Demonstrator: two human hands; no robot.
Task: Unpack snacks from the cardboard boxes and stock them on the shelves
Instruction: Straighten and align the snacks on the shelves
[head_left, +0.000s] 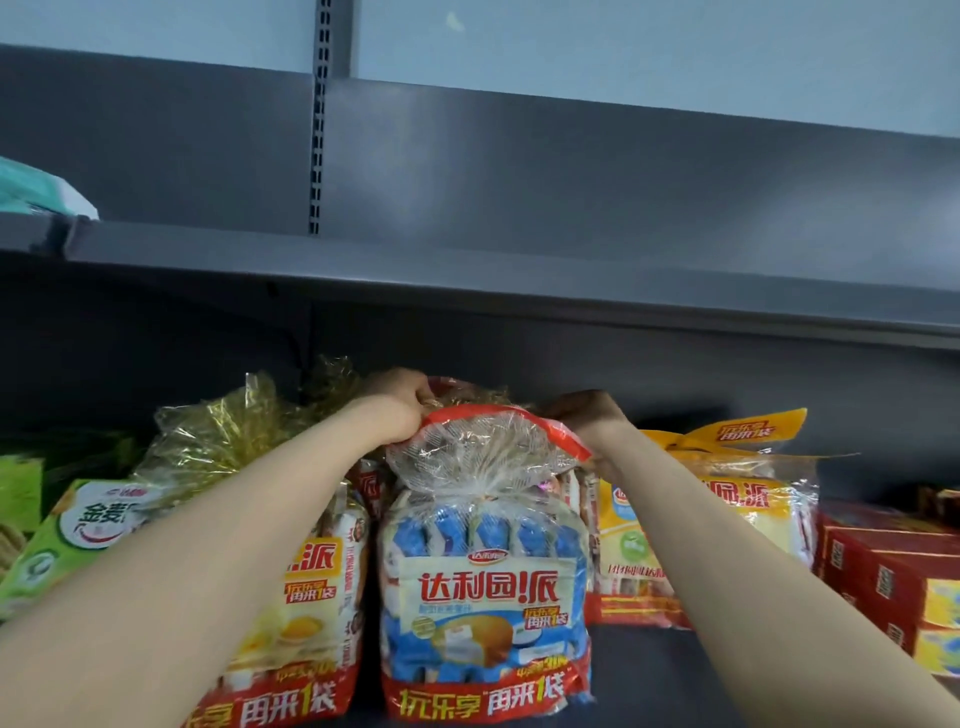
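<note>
Both arms were out over the lower shelf (649, 670), and the blue-and-white snack bag (485, 587) stood upright near its front edge, square in the middle. The left hand (397, 410) had its fingers curled into the crinkled top of a bag just behind the red-rimmed neck. The right hand (584, 415) reached in on the other side in deep shadow, and whether its fingers were clenched on plastic or merely resting, I could not tell.

Look how full that row was already! A yellow-and-red bag (306, 613) stood touching the blue one on the left, a green pack (78, 535) lay beyond it toward the left end, another yellow bag (727, 499) stood further back on the right, and red boxes (883, 561) were stacked at the right end. So a good share of stocking looked done here.

The upper shelf (467, 270) carried only a pale packet (36, 192) at its left end. No cardboard box was in sight, so how much remained to unpack could not be judged.
</note>
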